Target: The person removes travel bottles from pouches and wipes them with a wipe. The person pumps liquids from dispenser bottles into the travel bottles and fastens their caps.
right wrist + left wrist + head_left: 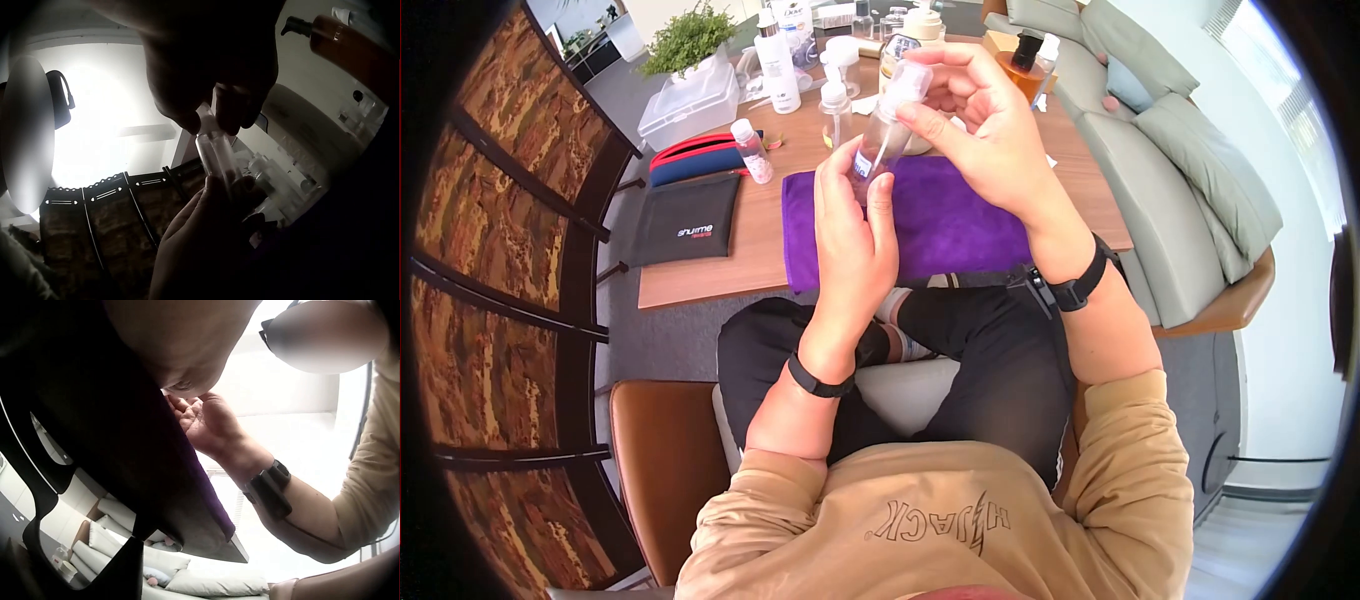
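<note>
A slim clear bottle (884, 148) with a dip tube inside is held up, tilted, over the purple towel (950, 225) on the table. My left hand (855, 225) grips its lower body between thumb and fingers, partly covering a small label. At the top, my right hand (990, 135) pinches the translucent cap (912, 82) with thumb and fingertips. The right wrist view shows the same bottle (215, 156) upright between both hands, with the cap (206, 120) under the right fingers. In the left wrist view the bottle is hidden.
Left of the towel lie a black pouch (690, 222) and a small white-capped bottle (752, 158). Behind stand another clear bottle (837, 112), a white pump bottle (778, 75) and a lidded plastic box (690, 112). An amber pump bottle (1022, 72) stands at the back right.
</note>
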Demonstrator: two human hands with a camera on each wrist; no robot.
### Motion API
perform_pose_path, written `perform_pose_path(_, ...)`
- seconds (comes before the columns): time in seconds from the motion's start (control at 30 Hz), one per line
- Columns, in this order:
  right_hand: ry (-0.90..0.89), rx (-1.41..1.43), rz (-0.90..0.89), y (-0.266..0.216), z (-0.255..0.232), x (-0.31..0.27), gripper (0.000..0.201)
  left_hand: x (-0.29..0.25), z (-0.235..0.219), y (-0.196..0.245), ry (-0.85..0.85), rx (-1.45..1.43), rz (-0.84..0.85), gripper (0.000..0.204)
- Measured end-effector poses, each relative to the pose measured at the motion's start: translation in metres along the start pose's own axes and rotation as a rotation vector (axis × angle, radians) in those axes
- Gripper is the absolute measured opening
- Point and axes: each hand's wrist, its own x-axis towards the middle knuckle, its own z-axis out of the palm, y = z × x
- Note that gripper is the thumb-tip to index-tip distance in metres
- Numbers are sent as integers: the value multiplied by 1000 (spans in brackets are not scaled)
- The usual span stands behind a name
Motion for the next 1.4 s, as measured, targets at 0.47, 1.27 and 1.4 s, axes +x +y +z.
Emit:
perform_pose_path(0.47, 97, 168, 65, -11, 5, -1, 80, 1, -2, 9, -38, -18, 0, 39)
perform_pose_path(1.27, 50, 221, 11, -16, -3, 3, 69, 2, -2, 6, -10, -41, 48, 40)
perform_pose_path(1.4, 49, 130, -28, -12, -3, 4, 69, 0, -2, 10, -14, -66, 15, 39)
